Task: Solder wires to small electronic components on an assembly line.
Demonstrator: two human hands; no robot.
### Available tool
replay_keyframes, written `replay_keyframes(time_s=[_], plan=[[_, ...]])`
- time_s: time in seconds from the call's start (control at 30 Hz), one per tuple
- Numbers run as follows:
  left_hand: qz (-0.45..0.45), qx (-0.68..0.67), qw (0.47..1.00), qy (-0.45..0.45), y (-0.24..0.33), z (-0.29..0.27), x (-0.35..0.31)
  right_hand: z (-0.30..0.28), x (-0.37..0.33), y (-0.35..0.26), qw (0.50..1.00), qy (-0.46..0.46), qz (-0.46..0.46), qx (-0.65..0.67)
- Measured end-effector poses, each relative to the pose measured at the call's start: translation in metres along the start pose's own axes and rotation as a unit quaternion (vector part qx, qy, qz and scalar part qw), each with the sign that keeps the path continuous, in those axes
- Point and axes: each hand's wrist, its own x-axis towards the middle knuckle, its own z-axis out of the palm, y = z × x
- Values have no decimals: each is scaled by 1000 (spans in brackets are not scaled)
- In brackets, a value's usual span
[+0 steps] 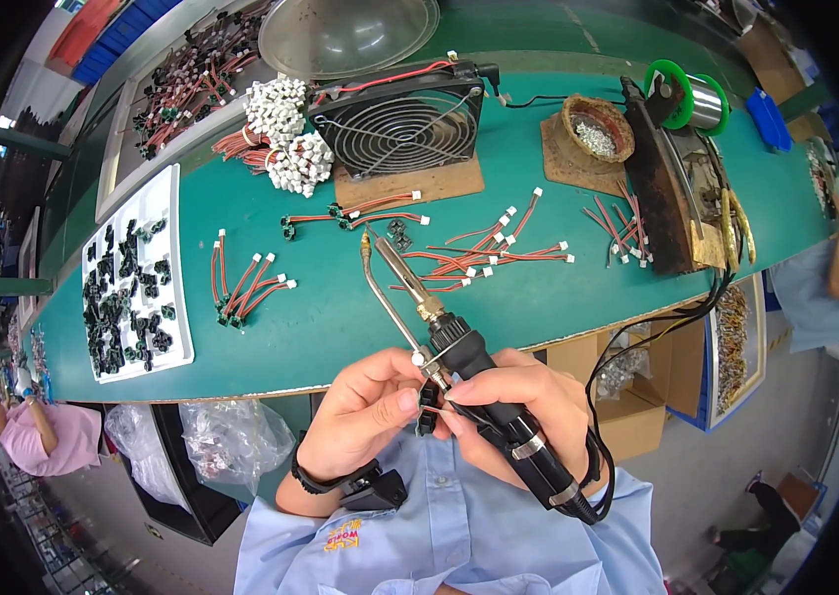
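Note:
In front of my chest, my right hand [534, 399] grips a black soldering iron [459, 344]. A thin metal feed tube [383, 295] is clamped alongside its barrel, and the tip points up and away over the bench. My left hand [364, 415] pinches a small black component [427, 409] just beneath the iron's collar. A short reddish wire [443, 410] runs from that part to my right fingertips; whether it is joined there I cannot tell. Beyond the tip lie small black parts [398, 234] and several red-and-black leads [484, 255] with white connectors.
A white tray [184, 327] of black components stands at left. Finished-looking wired parts [231, 319] lie beside it. A fan [404, 129], bundled white connectors [300, 164], a tip-cleaning bowl [620, 121] and a solder reel [706, 103] line the back. Black cables [593, 382] hang at right.

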Motion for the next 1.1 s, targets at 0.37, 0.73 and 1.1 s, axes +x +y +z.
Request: replay_keyframes(time_s=[0.37, 0.73, 1.1], plan=[[11, 19, 1000, 5, -1, 2, 2, -4, 0, 1, 1000, -1, -9, -7], [16, -3, 1000, 3, -4, 1, 2, -6, -1, 0, 1000, -11, 23, 7], [27, 10, 999, 15, -4, 4, 2, -7, -2, 2, 999, -4, 28, 33]])
